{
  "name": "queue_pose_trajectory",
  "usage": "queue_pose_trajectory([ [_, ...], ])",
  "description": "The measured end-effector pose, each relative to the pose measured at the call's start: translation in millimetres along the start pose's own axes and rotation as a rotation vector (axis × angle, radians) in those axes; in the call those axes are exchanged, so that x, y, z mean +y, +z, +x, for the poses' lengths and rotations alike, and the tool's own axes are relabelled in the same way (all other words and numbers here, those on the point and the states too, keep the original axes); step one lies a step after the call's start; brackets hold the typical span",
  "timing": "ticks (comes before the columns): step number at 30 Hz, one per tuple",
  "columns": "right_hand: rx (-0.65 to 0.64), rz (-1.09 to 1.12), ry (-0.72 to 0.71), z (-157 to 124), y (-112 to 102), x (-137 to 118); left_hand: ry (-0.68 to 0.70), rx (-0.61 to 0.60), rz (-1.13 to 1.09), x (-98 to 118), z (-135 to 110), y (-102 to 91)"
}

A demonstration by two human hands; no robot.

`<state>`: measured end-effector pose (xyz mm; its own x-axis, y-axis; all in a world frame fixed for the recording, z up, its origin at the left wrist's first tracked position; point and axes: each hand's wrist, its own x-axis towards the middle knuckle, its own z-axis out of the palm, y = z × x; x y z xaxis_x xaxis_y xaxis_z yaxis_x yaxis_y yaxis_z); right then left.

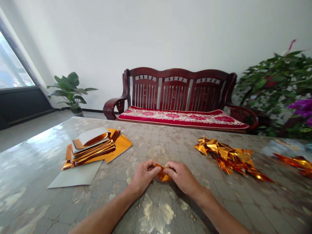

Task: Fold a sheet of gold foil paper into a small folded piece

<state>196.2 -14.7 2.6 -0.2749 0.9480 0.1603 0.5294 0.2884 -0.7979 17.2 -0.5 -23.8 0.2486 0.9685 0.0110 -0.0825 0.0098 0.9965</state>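
Right now, both hands grip one small orange foil piece [163, 176], the left hand [145, 174] and right hand [179, 175] each pinching it between thumb and fingers. That piece is to the right of the stack of foil sheets [94, 151] and nearer the viewer, over the table [136, 211]. A pale sheet [75, 177] lies against the stack's near side. Well right of the stack sits a heap of folded foil shapes [226, 154]; beyond the stack, to the right, stands a wooden bench [174, 94].

No legible text, label, brand, number or sign on anything in view.
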Motion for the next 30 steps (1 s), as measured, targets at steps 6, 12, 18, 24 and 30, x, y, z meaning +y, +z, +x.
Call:
queue_pose_trajectory([
  [6,0.203,0.273,0.140,6,3,11,0.062,0.196,-0.140,5,-2,-0.1],
  [12,0.310,0.503,0.231,6,7,10,0.049,0.212,-0.215,5,-3,2.3],
  [18,0.360,0.562,0.269,6,6,12,0.107,0.204,-0.095,6,-5,2.7],
  [24,0.453,0.295,0.187,8,1,11,0.213,0.266,0.056,4,-4,3.8],
  [30,0.390,0.576,0.156,4,-3,7,0.122,0.305,0.034,4,-1,0.9],
])
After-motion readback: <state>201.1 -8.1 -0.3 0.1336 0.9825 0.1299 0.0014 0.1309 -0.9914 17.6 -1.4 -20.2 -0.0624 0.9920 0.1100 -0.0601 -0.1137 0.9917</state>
